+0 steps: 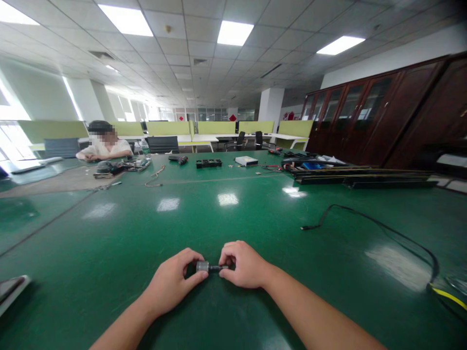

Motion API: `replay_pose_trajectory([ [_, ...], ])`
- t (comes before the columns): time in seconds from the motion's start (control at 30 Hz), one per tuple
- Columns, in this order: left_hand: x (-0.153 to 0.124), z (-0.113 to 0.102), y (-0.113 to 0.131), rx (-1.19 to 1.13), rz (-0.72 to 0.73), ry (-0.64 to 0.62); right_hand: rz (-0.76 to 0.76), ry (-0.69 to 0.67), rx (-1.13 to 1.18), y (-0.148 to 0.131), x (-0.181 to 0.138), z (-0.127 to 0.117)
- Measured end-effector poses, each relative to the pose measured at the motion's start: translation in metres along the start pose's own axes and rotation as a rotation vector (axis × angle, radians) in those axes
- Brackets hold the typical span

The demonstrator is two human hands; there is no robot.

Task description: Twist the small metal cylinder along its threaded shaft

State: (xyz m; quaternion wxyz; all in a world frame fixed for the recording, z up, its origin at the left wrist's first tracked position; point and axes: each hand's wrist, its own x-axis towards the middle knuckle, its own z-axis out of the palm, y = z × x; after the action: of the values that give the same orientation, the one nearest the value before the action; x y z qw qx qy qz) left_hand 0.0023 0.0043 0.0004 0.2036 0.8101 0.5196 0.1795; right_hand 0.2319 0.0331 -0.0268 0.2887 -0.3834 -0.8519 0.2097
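My left hand (174, 282) and my right hand (243, 265) meet over the near part of a green table (233, 218). Between them is a small metal cylinder with a dark shaft (208, 267). The left thumb and fingers pinch the silver cylinder end. The right hand's curled fingers close on the dark shaft end. Both hands rest low over the tabletop, and whether they touch it I cannot tell.
A black cable (368, 224) loops across the table at the right. Long dark rails (365, 176) and small parts lie at the far right. A seated person (104, 146) works at the far left among tools. A grey object (10, 289) lies at the left edge.
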Motion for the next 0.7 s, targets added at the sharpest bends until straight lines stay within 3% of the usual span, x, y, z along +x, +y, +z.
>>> replay_pose_trajectory([
  [0.4,0.0,0.0,0.0,0.009,-0.047,0.005,0.094,0.025,0.02,0.018,-0.003,-0.012],
  [0.7,0.0,-0.001,0.002,-0.02,-0.039,0.012,0.057,-0.015,0.056,0.014,-0.001,-0.011],
])
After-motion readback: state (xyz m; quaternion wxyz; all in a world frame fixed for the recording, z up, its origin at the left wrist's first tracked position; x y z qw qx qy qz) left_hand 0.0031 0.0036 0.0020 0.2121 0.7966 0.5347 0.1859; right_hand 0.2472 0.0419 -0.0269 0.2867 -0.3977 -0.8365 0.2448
